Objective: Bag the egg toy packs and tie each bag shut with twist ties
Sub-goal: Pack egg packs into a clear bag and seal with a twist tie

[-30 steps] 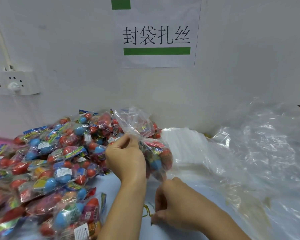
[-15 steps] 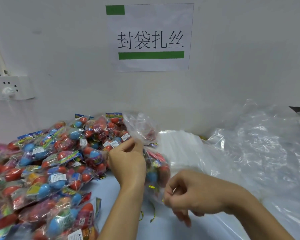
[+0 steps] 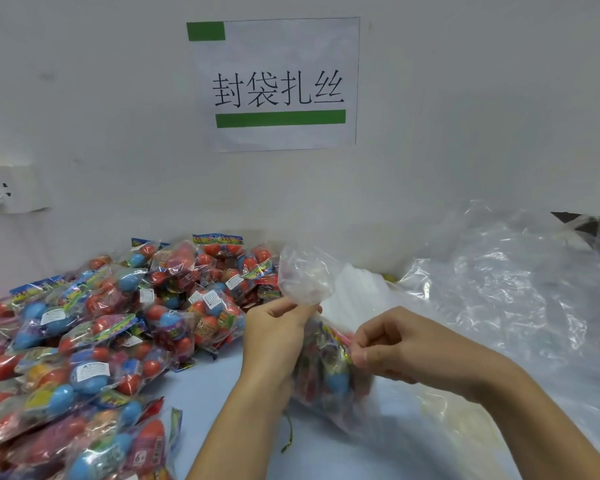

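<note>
While you work: your left hand pinches the gathered neck of a clear bag holding egg toy packs, the loose top fanning out above your fingers.
Right hand: your right hand is curled just right of the bag, thumb and fingertips pressed together as if pinching something thin; whether a tie is in them cannot be told.
Bag position: it sits near the middle of the table, toward the front edge, between your two hands and touching the left one.
Tie on table: one greenish-gold twist tie lies on the table just under your left wrist.
Done so far: this bag is filled and its neck is bunched, but no tie shows around the neck, so judge it unclosed.
Left to do: a large pile of egg toy packs covers the left side of the table back to the wall; whether those are already bagged and tied cannot be told.
Supplies: a heap of clear plastic spreads over the right side of the table.
Progress judgement: you are likely mid-cycle on one bag, with the tying step next.
</note>
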The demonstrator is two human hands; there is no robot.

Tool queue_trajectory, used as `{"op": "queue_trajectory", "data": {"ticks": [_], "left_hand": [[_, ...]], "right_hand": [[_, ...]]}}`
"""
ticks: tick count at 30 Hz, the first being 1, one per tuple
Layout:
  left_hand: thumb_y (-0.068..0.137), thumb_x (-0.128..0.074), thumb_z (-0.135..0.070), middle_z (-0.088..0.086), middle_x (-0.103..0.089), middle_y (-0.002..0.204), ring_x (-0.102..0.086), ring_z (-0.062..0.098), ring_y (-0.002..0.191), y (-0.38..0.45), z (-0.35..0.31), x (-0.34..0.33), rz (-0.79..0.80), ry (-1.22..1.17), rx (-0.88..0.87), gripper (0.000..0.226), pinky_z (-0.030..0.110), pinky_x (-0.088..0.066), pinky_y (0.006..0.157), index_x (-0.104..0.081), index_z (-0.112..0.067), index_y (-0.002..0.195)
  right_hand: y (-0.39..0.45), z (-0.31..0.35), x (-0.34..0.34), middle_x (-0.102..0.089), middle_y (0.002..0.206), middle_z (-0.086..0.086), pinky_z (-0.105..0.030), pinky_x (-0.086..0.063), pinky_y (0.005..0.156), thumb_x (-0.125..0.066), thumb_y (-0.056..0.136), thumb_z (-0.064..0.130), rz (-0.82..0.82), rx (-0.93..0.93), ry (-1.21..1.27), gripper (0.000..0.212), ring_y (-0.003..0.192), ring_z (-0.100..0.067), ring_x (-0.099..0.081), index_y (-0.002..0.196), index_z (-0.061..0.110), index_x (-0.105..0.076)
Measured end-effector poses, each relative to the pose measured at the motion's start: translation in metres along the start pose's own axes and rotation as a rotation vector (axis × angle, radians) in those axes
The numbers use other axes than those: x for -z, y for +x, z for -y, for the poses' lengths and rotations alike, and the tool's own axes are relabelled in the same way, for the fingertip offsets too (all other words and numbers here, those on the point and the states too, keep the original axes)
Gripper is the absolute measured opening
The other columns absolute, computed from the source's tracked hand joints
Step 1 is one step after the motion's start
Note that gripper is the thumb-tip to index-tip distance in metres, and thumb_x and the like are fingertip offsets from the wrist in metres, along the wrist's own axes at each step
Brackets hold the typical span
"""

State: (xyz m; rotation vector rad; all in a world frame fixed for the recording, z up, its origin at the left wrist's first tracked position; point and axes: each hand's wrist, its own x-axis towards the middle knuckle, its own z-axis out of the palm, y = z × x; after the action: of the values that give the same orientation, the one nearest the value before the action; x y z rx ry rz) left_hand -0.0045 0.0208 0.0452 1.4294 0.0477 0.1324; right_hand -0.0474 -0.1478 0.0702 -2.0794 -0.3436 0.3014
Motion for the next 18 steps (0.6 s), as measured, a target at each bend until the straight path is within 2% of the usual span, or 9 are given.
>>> {"op": "queue_trajectory", "data": {"ticks": [3, 5, 6, 7, 9, 12, 15, 18], "left_hand": [[0.084, -0.073, -0.006, -0.002, -0.074, 0.066, -0.063, 0.006, 0.057, -0.004, -0.002, -0.004, 0.025, 0.035, -0.018, 0.026, 0.013, -0.050, 0.051, -0.077, -0.015, 0.060], [0.084, -0.075, -0.013, 0.001, -0.073, 0.066, -0.061, 0.011, 0.061, -0.007, -0.001, -0.005, 0.066, 0.079, -0.032, 0.022, 0.021, -0.052, 0.059, -0.078, -0.017, 0.063], [0.084, -0.076, -0.018, 0.005, -0.073, 0.067, -0.060, 0.015, 0.062, -0.008, -0.002, -0.006, 0.098, 0.102, -0.038, 0.017, 0.027, -0.052, 0.064, -0.079, -0.016, 0.067], [0.085, -0.077, -0.023, 0.011, -0.073, 0.070, -0.059, 0.017, 0.064, -0.010, -0.002, -0.007, 0.133, 0.130, -0.045, 0.015, 0.031, -0.052, 0.066, -0.079, -0.015, 0.072], [0.085, -0.077, -0.027, 0.015, -0.073, 0.076, -0.059, 0.016, 0.064, -0.012, -0.002, -0.008, 0.189, 0.179, -0.060, 0.017, 0.031, -0.051, 0.062, -0.078, -0.013, 0.075], [0.086, -0.076, -0.018, 0.000, -0.076, 0.071, -0.067, 0.006, 0.065, -0.014, -0.002, -0.007, 0.231, 0.228, -0.079, 0.018, 0.019, -0.054, 0.061, -0.080, -0.023, 0.069], [0.087, -0.075, -0.015, -0.004, -0.076, 0.072, -0.066, 0.001, 0.065, -0.015, -0.004, -0.006, 0.224, 0.248, -0.084, 0.019, 0.015, -0.052, 0.059, -0.081, -0.023, 0.071], [0.088, -0.075, -0.014, 0.002, -0.076, 0.074, -0.068, 0.015, 0.074, -0.014, -0.003, -0.005, 0.205, 0.286, -0.105, 0.022, 0.030, -0.056, 0.069, -0.080, -0.025, 0.068]], "right_hand": [[0.001, 0.003, -0.003, -0.068, 0.066, -0.008, -0.012, -0.036, 0.058, -0.067, 0.092, 0.013, 0.005, -0.022, -0.065, 0.024, 0.054, -0.003, -0.047, 0.069, 0.015, -0.073], [0.003, 0.001, -0.004, -0.071, 0.072, -0.016, -0.022, -0.037, 0.069, -0.069, 0.089, 0.019, -0.040, -0.041, -0.130, 0.019, 0.064, -0.008, -0.051, 0.072, 0.012, -0.076], [0.004, -0.001, -0.004, -0.069, 0.069, -0.013, -0.024, -0.037, 0.069, -0.071, 0.088, 0.020, -0.070, -0.051, -0.146, 0.019, 0.064, -0.008, -0.050, 0.072, 0.012, -0.076], [0.005, -0.002, -0.004, -0.066, 0.064, -0.008, -0.023, -0.038, 0.067, -0.072, 0.088, 0.022, -0.098, -0.063, -0.153, 0.021, 0.062, -0.007, -0.050, 0.070, 0.012, -0.075], [0.008, -0.005, -0.004, -0.061, 0.063, 0.000, -0.019, -0.039, 0.062, -0.073, 0.088, 0.025, -0.164, -0.093, -0.158, 0.025, 0.060, -0.007, -0.050, 0.069, 0.009, -0.073], [0.013, -0.011, -0.004, -0.045, 0.052, 0.006, -0.015, -0.031, 0.048, -0.071, 0.089, 0.023, -0.306, -0.112, -0.128, 0.034, 0.049, -0.008, -0.038, 0.058, 0.012, -0.064], [0.018, -0.015, -0.005, -0.034, 0.056, 0.002, -0.015, -0.024, 0.043, -0.068, 0.092, 0.027, -0.431, -0.074, -0.059, 0.038, 0.050, -0.011, -0.027, 0.064, 0.003, -0.061], [0.023, -0.017, -0.010, -0.032, 0.049, 0.007, -0.013, -0.025, 0.043, -0.066, 0.094, 0.027, -0.491, -0.037, -0.036, 0.050, 0.046, -0.009, -0.028, 0.048, 0.018, -0.050]]}}
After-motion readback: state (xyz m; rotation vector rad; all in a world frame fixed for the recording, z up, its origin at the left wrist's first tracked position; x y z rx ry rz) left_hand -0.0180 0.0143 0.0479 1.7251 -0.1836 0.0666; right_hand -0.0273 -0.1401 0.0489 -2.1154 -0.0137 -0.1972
